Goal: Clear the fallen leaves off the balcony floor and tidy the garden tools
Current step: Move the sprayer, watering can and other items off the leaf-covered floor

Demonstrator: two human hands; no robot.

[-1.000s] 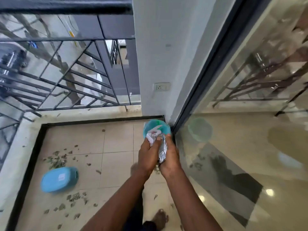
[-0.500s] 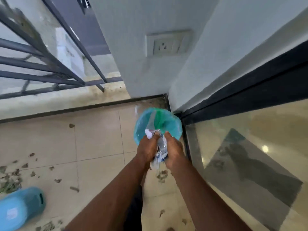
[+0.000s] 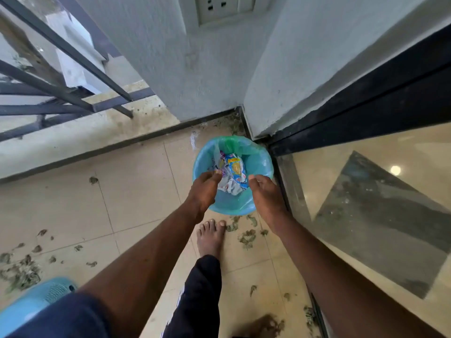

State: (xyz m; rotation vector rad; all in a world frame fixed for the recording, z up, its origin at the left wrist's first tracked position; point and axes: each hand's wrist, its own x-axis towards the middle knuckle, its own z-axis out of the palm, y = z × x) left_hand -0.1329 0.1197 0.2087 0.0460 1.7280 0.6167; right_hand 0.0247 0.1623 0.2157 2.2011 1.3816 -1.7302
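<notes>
A round blue bin (image 3: 258,164) with a green liner stands on the tiled floor in the corner by the wall and the glass door. Crumpled wrappers (image 3: 233,174) lie inside it. My left hand (image 3: 203,191) hovers over the bin's left rim with fingers loosely curled, holding nothing. Over the right rim hangs my right hand (image 3: 264,193), fingers relaxed and empty. Dry leaf bits (image 3: 246,236) lie on the tiles just in front of the bin, and more leaf litter (image 3: 22,274) is scattered at the left.
A light blue plastic object (image 3: 36,301) lies at the lower left. My bare foot (image 3: 211,237) stands just before the bin. A metal railing (image 3: 61,93) runs along the raised ledge at the left. A glass sliding door (image 3: 366,203) bounds the right side.
Both hands held the crumpled wrappers between them over the bin; now the wrappers lie inside the bin and the hands have parted. The view has moved closer and lower.
</notes>
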